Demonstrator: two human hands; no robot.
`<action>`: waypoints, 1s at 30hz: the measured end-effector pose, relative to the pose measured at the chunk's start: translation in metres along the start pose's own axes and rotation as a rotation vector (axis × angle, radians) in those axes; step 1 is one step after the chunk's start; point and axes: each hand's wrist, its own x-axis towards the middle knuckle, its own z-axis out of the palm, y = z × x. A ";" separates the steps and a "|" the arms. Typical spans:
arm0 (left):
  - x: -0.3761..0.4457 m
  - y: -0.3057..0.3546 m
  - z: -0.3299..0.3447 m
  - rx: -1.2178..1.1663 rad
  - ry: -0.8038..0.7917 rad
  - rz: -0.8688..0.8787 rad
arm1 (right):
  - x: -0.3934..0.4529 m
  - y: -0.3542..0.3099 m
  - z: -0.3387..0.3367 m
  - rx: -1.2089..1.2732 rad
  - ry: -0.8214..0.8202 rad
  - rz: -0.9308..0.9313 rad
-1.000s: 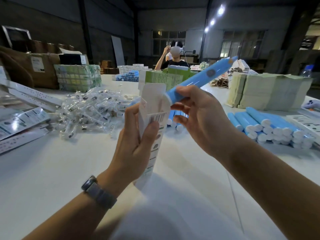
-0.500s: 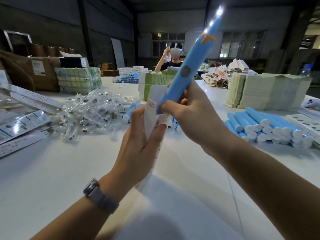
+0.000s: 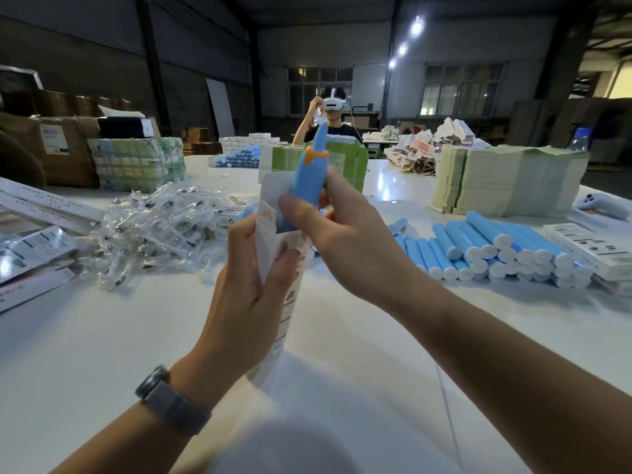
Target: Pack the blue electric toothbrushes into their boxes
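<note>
Since half a second ago the blue toothbrush point(image 3: 309, 176) has swung from a slant to nearly upright, its base now entering the open top of the box point(image 3: 278, 268). The right hand point(image 3: 342, 241) pinches the handle; the left hand point(image 3: 253, 285) grips the box above the worktop point(image 3: 85, 354). A tucked flap could snag the base and buckle the thin carton, and how deep it sits is hidden behind fingers and card.

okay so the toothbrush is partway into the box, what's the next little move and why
Probably push the blue toothbrush straight down. Its lower end is already inside the open top of the white box that the left hand holds upright, while most of its body still stands above the flap in the right hand.
</note>
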 end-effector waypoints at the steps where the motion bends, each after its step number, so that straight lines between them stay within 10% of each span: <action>1: 0.000 -0.001 0.000 -0.012 0.006 -0.005 | -0.001 0.000 0.000 -0.016 -0.004 -0.013; 18: 0.000 -0.003 -0.001 0.047 0.053 -0.020 | -0.004 0.005 -0.003 -0.025 0.181 -0.171; 30: 0.008 -0.002 -0.013 0.130 0.139 -0.025 | -0.006 0.019 0.006 0.110 -0.049 0.023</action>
